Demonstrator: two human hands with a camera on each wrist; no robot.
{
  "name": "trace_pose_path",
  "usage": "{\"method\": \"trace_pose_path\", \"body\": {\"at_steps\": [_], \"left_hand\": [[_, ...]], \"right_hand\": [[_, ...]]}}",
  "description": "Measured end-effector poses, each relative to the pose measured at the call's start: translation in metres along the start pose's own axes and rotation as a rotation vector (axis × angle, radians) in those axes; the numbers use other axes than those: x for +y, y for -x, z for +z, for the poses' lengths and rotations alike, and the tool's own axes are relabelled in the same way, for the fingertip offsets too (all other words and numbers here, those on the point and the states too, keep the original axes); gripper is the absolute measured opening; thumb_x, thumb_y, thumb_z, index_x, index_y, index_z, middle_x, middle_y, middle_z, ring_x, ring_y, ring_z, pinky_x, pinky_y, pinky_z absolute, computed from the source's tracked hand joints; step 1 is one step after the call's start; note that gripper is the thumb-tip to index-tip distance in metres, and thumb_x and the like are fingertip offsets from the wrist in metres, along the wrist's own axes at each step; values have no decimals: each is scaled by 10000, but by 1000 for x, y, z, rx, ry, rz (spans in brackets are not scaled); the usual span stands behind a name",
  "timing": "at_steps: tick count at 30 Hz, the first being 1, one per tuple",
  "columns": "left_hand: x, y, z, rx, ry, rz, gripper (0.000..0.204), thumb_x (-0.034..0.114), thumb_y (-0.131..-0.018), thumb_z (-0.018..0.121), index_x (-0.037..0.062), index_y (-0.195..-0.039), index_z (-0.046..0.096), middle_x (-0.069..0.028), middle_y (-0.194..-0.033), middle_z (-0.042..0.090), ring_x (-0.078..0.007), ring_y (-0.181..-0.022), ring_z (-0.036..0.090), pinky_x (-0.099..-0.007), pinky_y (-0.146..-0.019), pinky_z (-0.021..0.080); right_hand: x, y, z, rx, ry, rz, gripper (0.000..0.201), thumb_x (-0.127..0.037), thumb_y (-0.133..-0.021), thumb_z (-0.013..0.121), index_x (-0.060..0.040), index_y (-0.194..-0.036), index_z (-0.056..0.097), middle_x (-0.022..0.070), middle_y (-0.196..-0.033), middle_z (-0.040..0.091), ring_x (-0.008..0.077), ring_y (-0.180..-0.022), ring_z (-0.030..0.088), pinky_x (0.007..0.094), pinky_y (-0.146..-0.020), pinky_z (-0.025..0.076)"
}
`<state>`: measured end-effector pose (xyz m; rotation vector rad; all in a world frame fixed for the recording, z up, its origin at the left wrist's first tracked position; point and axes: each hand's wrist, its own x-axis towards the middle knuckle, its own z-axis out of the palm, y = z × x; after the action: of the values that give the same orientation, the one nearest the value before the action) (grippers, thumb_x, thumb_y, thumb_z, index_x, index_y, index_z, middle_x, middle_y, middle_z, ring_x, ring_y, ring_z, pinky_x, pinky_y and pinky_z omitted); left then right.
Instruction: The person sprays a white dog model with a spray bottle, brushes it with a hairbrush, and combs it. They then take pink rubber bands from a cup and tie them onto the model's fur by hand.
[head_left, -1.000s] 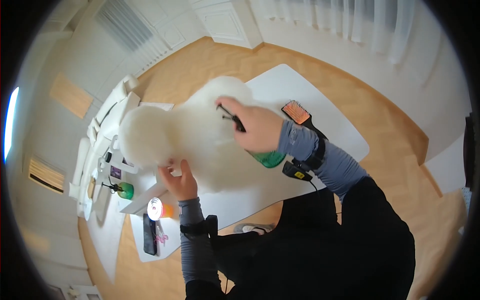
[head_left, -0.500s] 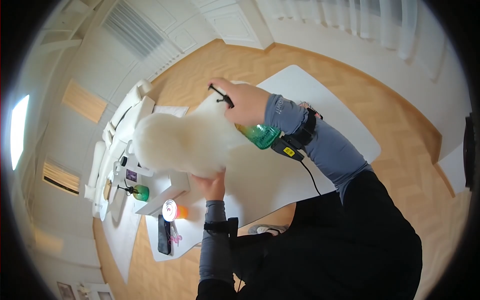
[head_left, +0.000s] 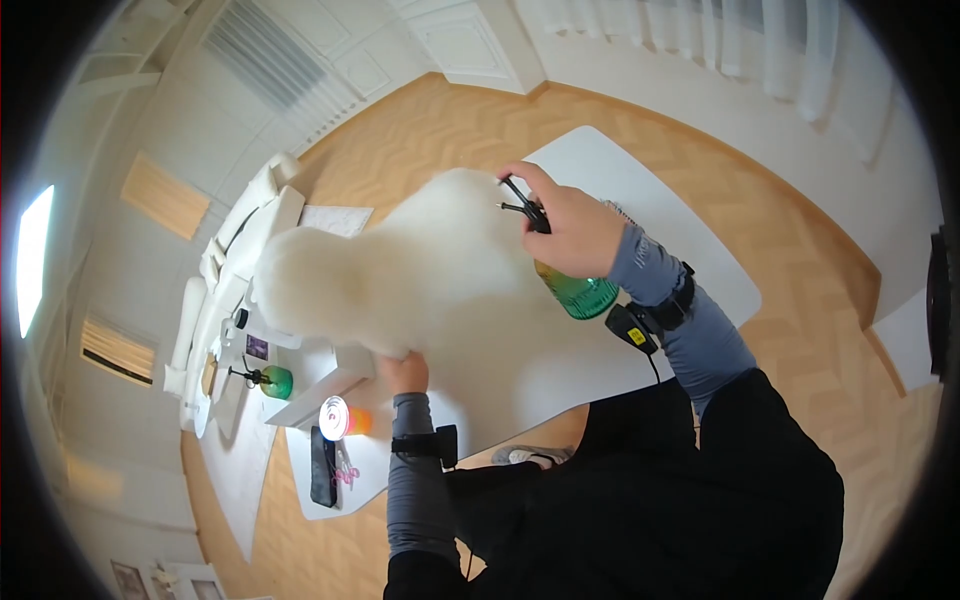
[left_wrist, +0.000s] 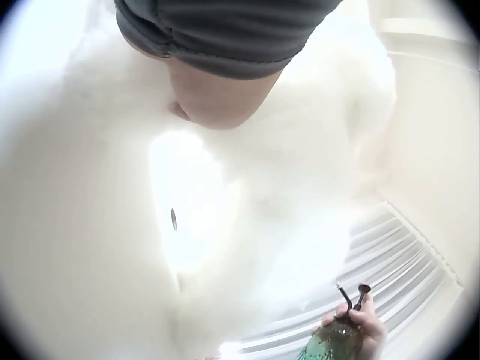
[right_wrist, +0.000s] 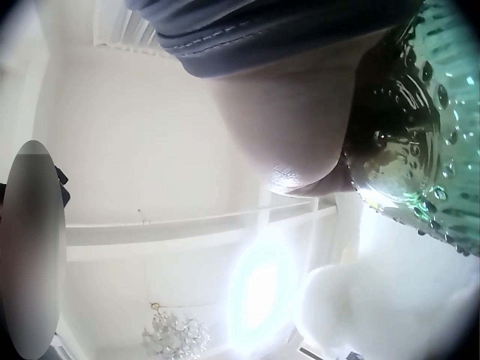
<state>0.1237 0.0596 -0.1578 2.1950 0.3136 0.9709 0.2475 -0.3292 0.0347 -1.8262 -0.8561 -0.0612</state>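
Observation:
A fluffy white dog (head_left: 420,260) stands on the white table (head_left: 690,260), its round head toward the left. My right hand (head_left: 580,230) grips a green glass spray bottle (head_left: 583,297) with a black pump top, beside the dog's rear end. The same bottle (left_wrist: 330,341) shows low in the left wrist view, and its ribbed glass (right_wrist: 457,112) fills the right edge of the right wrist view. My left hand (head_left: 405,373) is against the fur at the dog's near side, close behind the head. Its fingers are hidden in the fur.
A second green spray bottle (head_left: 277,381) stands at the left. On the table's near left lie a black case (head_left: 323,467) and pink scissors (head_left: 346,467), by a cup with orange sides (head_left: 345,418). A brush (head_left: 617,209) is mostly hidden behind my right hand.
My right hand swung left with the spray bottle, then back right toward the dog's rear. The left hand, earlier with thumb and fingers apart by the dog's head, now has its fingers in the fur.

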Motion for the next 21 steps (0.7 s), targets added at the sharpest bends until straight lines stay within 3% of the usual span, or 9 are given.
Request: {"method": "trace_pose_path", "body": {"at_steps": [2,4,6,10,13,15,16,18,21], "left_hand": [[-10,-5,-6,0,51,-5,542,-49,-843,639,-29,-1378,558,-160,-1294,668,-279,-1196,638,-386,-1039,491],[-8,-3,-7,3,102,-12,565,-38,-835,656,-22,-1389,551,-159,-1294,658,-283,-1210,625,-385,-1053,480],[24,3,-14,199,-339,115,585,11,-780,702,-26,-1348,566,-166,-1199,653,-351,-1158,613,-418,-1035,471],[74,21,-16,426,-161,5,530,51,-774,719,3,-1284,584,-122,-1071,614,-288,-1040,586,-390,-992,463],[98,29,-21,338,-87,24,445,33,-796,694,29,-1229,590,-92,-1021,588,-223,-943,575,-362,-901,492],[122,29,-8,-11,57,-28,418,37,-865,664,45,-1272,567,-66,-1041,590,-169,-955,585,-320,-842,506],[127,26,4,-57,91,17,416,5,-836,684,46,-1237,583,-72,-1042,615,-178,-906,609,-308,-765,528],[139,24,25,-211,223,-122,503,89,-881,748,43,-1329,522,-106,-1144,640,-213,-1044,632,-343,-830,542],[146,15,61,-247,332,-272,586,126,-902,774,13,-1405,495,-138,-1260,635,-247,-1166,610,-382,-940,528]], "right_hand": [[3,12,-1,-9,109,106,668,-91,-896,604,-169,-1520,379,103,-824,650,249,-711,672,378,-708,529],[14,21,5,-55,58,84,676,-92,-892,605,-171,-1525,380,94,-826,653,249,-711,673,375,-712,532],[14,28,10,-101,7,62,685,-92,-888,605,-173,-1530,380,85,-829,656,249,-711,675,372,-717,535],[9,27,26,-179,-3,-41,699,-85,-872,602,-172,-1536,400,90,-834,671,275,-709,679,385,-706,539],[3,20,39,-206,33,-125,651,-102,-879,590,-176,-1504,421,133,-839,684,352,-737,689,436,-690,533],[5,18,44,-213,89,-121,641,-101,-880,587,-175,-1497,425,133,-838,684,350,-738,691,436,-690,533],[5,16,46,-217,148,-113,632,-99,-881,583,-174,-1489,430,132,-836,684,348,-739,693,436,-690,533],[-3,20,37,-189,114,-65,631,-96,-879,582,-177,-1486,429,128,-839,687,346,-738,693,434,-691,534],[4,29,25,-120,22,-8,626,-89,-876,577,-181,-1477,427,121,-842,692,341,-740,696,431,-694,535]]}}
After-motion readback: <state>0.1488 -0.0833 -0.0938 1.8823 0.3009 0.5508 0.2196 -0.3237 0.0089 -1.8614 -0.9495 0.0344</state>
